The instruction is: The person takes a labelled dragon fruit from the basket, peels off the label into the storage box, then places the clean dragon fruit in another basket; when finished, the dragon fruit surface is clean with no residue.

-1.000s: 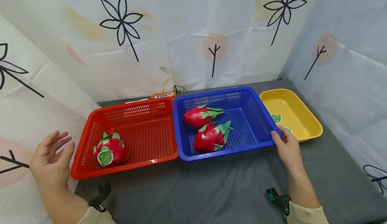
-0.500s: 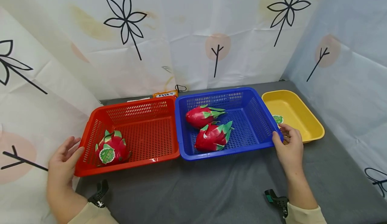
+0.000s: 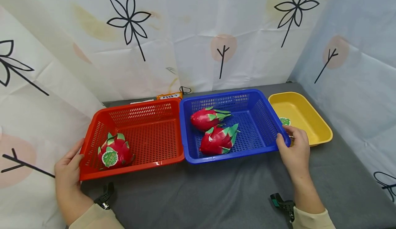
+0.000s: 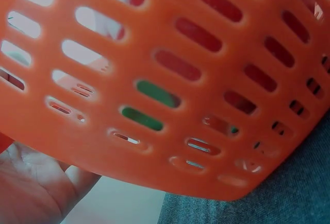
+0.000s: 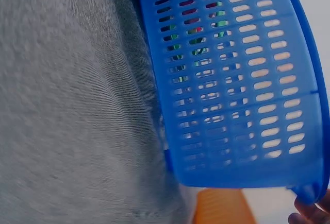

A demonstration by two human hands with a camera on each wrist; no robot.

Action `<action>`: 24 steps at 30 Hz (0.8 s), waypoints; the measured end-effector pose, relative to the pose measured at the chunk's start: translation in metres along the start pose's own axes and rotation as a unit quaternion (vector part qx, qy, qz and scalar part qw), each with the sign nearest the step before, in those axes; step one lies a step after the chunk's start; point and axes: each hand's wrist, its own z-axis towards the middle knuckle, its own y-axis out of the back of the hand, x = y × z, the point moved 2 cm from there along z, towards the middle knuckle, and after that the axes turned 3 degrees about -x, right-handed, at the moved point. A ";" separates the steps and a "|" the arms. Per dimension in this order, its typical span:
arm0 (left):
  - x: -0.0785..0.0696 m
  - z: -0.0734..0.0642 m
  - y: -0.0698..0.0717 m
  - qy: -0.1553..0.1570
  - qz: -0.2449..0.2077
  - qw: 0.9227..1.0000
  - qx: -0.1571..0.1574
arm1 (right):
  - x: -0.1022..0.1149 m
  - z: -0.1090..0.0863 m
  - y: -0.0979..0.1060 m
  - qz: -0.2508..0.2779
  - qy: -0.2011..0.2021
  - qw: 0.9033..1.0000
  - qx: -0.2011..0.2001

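Dragon fruit (image 3: 119, 155) with a round green sticker (image 3: 109, 158) sits near the left end of the red basket (image 3: 154, 139), leafy tip toward the back; the person's left hand (image 3: 68, 174) grips this basket by its outer left rim, thumb against the edge and the other fingers partly hidden behind it — the left wrist view shows the palm close against the perforated wall; just beside the red basket, their rims seeming to meet, stands the blue basket (image 3: 247, 129), which carries a far dragon fruit (image 3: 202, 119) and a near dragon fruit (image 3: 215, 142), close together in its left half, green tips pointing right; the right hand (image 3: 295, 150) pinches the near right corner of the blue basket, thumb on top and fingers curled round its outer side; behind that hand lies a yellow tray (image 3: 306, 121), and beyond the red basket an orange packet (image 3: 169, 96); grey cloth (image 3: 191, 194) covers the surface beneath.
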 end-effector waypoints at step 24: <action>-0.002 -0.001 0.003 0.034 0.011 0.999 -0.027 | 0.120 0.027 -0.044 0.120 0.204 0.966 0.101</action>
